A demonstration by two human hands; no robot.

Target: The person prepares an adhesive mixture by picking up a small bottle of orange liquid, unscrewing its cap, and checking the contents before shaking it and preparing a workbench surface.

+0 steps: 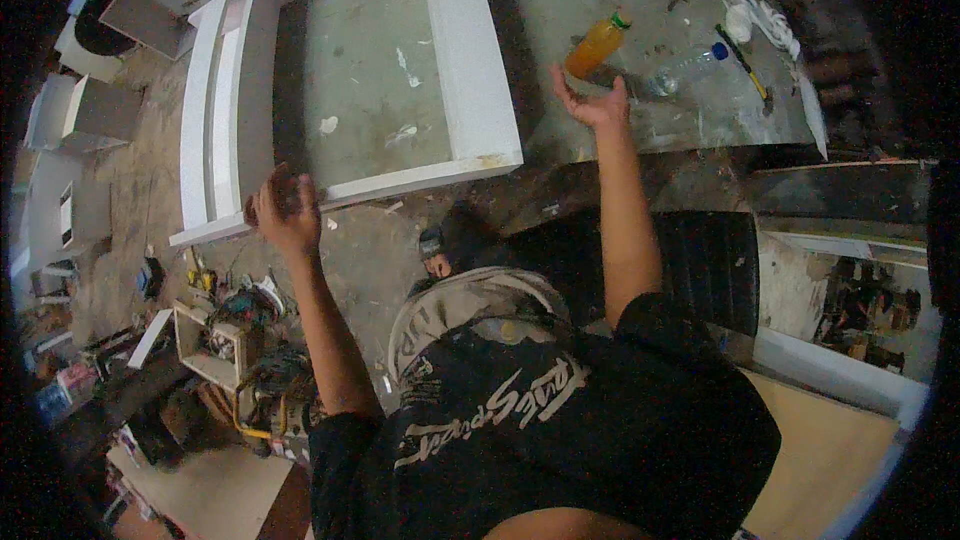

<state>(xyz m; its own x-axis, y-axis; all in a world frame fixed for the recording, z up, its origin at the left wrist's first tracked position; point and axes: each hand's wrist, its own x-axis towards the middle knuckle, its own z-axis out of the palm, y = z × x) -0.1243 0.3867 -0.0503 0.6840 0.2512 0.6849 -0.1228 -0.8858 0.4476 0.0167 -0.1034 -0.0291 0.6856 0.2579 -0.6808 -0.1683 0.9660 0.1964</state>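
A white cabinet frame (475, 60) with an open middle lies on the worktable. My left hand (288, 215) is raised by its near left corner, fingers apart and somewhat blurred; I cannot tell whether it touches the wood. To the right, my right hand (598, 108) is spread palm up with nothing in it. Just beyond its fingers is a bottle of orange drink (597, 45) with a green cap; whether they touch is unclear. A clear plastic bottle (690, 70) with a blue cap lies right of that hand.
A hammer (742, 62) and a white cord (770, 25) lie at the table's right side. On the left floor are a small wooden box (205, 345), tools and scraps, with white cabinet parts (95, 115) farther off. A black bench seat (700, 260) is close on my right.
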